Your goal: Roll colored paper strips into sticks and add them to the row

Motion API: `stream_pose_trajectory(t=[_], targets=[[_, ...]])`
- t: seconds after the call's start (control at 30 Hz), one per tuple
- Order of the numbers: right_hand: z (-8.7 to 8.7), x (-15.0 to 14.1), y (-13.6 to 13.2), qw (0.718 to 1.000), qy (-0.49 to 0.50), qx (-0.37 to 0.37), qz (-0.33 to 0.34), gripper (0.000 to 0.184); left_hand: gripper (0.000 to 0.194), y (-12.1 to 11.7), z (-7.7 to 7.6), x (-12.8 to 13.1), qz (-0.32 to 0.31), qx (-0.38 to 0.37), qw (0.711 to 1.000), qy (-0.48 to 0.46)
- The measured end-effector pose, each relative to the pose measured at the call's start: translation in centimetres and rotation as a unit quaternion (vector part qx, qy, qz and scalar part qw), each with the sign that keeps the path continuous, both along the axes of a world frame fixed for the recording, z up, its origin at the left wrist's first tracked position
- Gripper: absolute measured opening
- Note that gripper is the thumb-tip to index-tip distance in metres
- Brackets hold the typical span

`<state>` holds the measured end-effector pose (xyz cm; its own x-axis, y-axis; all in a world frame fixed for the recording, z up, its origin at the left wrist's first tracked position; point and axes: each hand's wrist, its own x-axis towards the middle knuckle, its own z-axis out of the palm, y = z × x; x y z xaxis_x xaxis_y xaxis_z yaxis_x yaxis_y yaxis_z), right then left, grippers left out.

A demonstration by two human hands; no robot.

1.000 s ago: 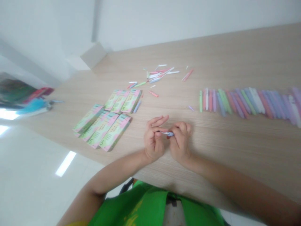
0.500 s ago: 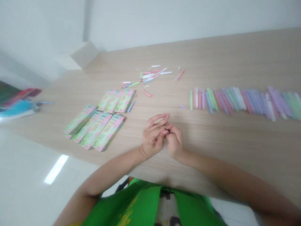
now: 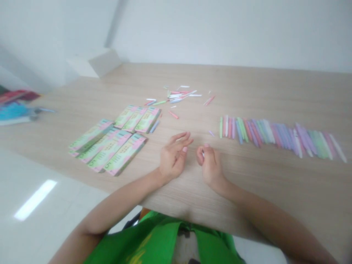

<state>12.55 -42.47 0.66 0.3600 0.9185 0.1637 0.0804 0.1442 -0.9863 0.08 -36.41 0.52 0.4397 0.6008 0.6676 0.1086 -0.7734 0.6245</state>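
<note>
The right grip pinches a mostly hidden pale piece, likely light, stiff and best held mid-length; the left grip, beside it, has fingers apart.

Boxes: light green and pink patches, yellowish print, dark "5". Row sticks: green, pink, white, purple, blue, mixed order. Loose bits: white, red-pink, green, blue. Table: pale brown, fine streaky grain. Apron: bright green, yellow marks. Wall: plain, pale grey-white. Floor: off-white. Left-edge items: bright blue, red, blurred.
</note>
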Motion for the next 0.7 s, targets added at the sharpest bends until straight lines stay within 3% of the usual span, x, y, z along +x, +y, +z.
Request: stream_pose_trajectory(t=[0.1, 0.2, 0.3, 0.37, 0.5, 0.7], targets=[[1.3, 0.6, 0.1, 0.999, 0.051, 0.005, -0.002, 0.043, 0.031, 2.9, -0.4, -0.5, 0.08, -0.027, 0.994, -0.076], [1.9, 1.7, 0.4, 0.995, 0.093, 0.032, -0.025, 0.039, 0.031, 7.8, -0.9, -0.5, 0.188, -0.008, 0.976, -0.109], [1.1, 2.9, 0.8, 0.993, 0.06, 0.065, -0.074, 0.039, 0.031, 12.9, -1.3, -0.4, 0.266, 0.026, 0.963, -0.033], [-0.4, 3.5, 1.1, 0.987, -0.037, 0.093, -0.126, 0.04, 0.029, 15.8, -1.3, -0.4, 0.267, 0.037, 0.959, 0.092], [-3.6, 5.0, 2.1, 0.94, -0.251, 0.12, -0.196, 0.043, 0.026, 20.3, -0.3, -0.3, 0.253, 0.038, 0.903, 0.346], [-5.4, 10.1, 4.2, 0.84, -0.405, 0.193, -0.304, 0.041, 0.024, 26.2, 2.7, -1.0, 0.346, -0.06, 0.864, 0.361]])
